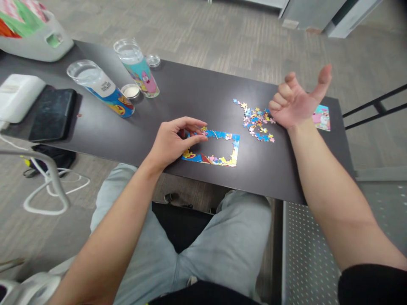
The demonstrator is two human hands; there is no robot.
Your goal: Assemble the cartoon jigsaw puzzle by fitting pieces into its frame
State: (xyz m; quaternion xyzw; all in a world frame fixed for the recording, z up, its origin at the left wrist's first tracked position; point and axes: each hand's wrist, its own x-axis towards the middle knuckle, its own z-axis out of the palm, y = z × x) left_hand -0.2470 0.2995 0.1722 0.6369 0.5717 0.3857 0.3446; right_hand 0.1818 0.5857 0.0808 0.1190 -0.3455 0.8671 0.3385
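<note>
My left hand [178,140] is over the left end of a jigsaw puzzle border [233,152], with thumb and index finger apart at its upper edge. A small yellow-and-pink patch of puzzle shows between these fingertips, and I see nothing gripped. The joined pieces form a rectangular frame around bare dark tabletop; my hand hides its left side. Raised beside a pile of loose puzzle pieces [256,120], my right hand [294,101] is palm up and holds nothing. Its thumb is stretched out and its other fingers are partly curled. A colourful picture card [322,117] lies partly behind my right wrist.
Two clear tubes with cartoon prints, one blue [103,89] and one turquoise [140,70], stand on the dark table [190,93]. Round lids [153,61] lie near them. Further left are a black phone-like slab [52,114], a white device [20,99] and a light bin [38,42].
</note>
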